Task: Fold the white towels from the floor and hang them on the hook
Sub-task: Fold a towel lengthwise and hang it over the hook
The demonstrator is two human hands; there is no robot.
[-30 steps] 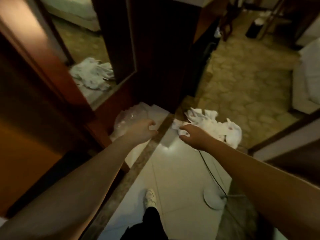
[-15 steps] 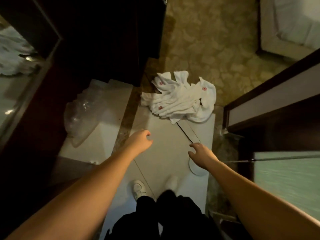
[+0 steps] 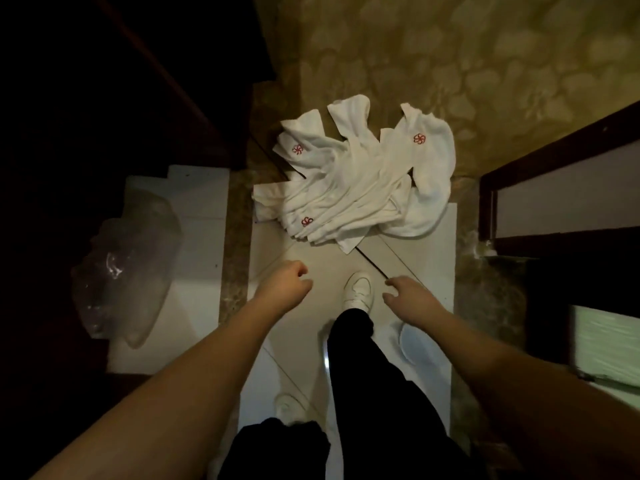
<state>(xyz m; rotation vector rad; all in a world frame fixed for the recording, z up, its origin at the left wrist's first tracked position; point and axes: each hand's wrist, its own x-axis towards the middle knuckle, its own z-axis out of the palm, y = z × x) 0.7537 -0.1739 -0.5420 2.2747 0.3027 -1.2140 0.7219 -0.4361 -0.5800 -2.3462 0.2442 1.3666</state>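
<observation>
White towels [image 3: 363, 178] heaped on the floor, straddling the edge where pale tile [image 3: 415, 244] meets patterned carpet [image 3: 450, 64].
Head view: left hand [image 3: 285, 289] loosely curled, holding nothing; right hand [image 3: 408, 297] with fingers spread, also empty, both short of the heap, likely reaching down for it. No hook in sight; dark furniture at left hard to make out; clear plastic bag [image 3: 128, 271] near tile's left edge.

Ahead of our hands, bare pale floor tile [image 3: 325, 258] lies open up to the white towels [image 3: 356, 181]. Our white shoe [image 3: 358, 291] stands between the hands. A crumpled plastic bag [image 3: 128, 271] sits left, a dark door frame [image 3: 488, 206] right.
</observation>
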